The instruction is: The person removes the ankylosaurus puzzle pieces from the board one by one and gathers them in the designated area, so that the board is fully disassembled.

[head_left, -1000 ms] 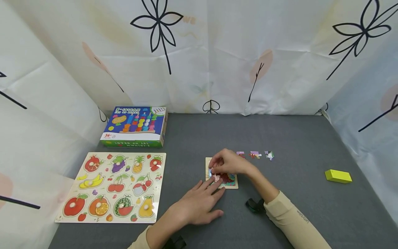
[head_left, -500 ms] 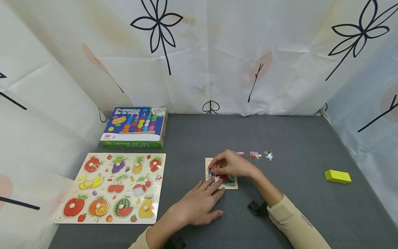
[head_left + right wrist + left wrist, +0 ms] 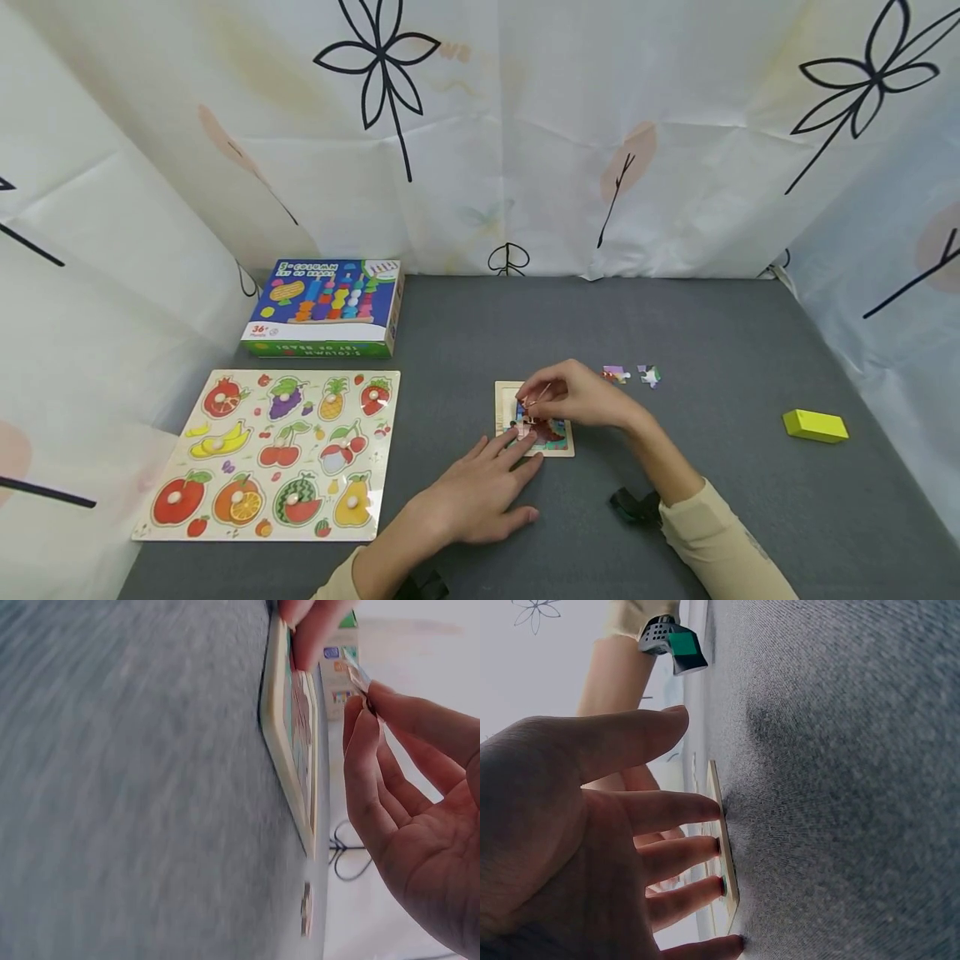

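A small jigsaw puzzle in a pale wooden tray [image 3: 504, 396] lies on the table, partly hidden by both hands. My right hand [image 3: 581, 396] is just above the tray, pinching a thin jigsaw piece [image 3: 355, 673] between thumb and index finger. In the right wrist view the piece is raised off the tray and tilted. With fingers spread, my left hand [image 3: 480, 492] rests its fingertips on the tray's near left part and its thumb lies out to the side. Two loose jigsaw pieces, one purple [image 3: 616, 374] and one green and white [image 3: 649, 376], lie behind the right hand.
A fruit peg puzzle board [image 3: 382, 467] lies on the left, with a blue and green bead-set box [image 3: 322, 300] behind it. Far to the right sits a yellow block [image 3: 815, 426]. White patterned cloth hangs behind and on both sides.
My right hand has moved slightly right and lifted, the pinched jigsaw piece now showing. It now covers the spot where another loose piece showed behind it. The left hand has stayed put.
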Tool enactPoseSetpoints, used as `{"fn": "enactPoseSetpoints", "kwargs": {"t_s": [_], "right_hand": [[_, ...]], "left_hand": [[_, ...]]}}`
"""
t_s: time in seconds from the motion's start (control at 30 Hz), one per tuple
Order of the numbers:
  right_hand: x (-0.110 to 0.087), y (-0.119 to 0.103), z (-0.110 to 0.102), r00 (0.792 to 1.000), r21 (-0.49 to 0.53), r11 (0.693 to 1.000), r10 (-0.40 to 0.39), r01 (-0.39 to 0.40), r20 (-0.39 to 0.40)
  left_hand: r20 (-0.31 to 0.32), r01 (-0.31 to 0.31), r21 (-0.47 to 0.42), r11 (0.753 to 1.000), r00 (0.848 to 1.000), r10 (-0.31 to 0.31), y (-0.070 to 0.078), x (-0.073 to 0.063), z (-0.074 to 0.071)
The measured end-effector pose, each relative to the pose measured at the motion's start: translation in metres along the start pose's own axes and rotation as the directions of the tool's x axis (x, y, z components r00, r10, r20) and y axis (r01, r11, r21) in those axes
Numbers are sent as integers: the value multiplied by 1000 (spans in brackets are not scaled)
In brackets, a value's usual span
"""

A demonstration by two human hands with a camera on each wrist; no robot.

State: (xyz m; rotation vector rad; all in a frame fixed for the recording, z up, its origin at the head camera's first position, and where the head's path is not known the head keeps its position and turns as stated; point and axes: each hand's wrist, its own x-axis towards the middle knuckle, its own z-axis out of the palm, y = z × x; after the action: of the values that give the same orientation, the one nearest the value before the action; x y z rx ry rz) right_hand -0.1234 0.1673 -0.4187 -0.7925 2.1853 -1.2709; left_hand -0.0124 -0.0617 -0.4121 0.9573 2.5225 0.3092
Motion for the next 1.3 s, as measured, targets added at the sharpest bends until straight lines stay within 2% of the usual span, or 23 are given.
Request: {"fn": "enactPoseSetpoints", "kwargs": {"t_s": [0.27,0.47,0.67,0.8,1.3], "right_hand": [[-23,9,-16,999,22,1000,23,-23,-43],[-41,24,-32,996,42,998,51,-49,-73],[-53,33,-43,990,45,994,108,-104,-90],[-57,34,-46,987,16,991,137,-136,-80],[-55,34,-45,991,-90,988,120,-124,-52]], "left_hand": [[-7,1,-7,1000,1000,-1,0,0,1],[-4,5,-8,1000,1000,-5,1,0,1],[13,9,-20,1000,1000,-9,2,1,0],[14,8,-26,1000,1000,-7,1,0,0],[6,4,-32,999,1000,-4,1,-1,0]]}}
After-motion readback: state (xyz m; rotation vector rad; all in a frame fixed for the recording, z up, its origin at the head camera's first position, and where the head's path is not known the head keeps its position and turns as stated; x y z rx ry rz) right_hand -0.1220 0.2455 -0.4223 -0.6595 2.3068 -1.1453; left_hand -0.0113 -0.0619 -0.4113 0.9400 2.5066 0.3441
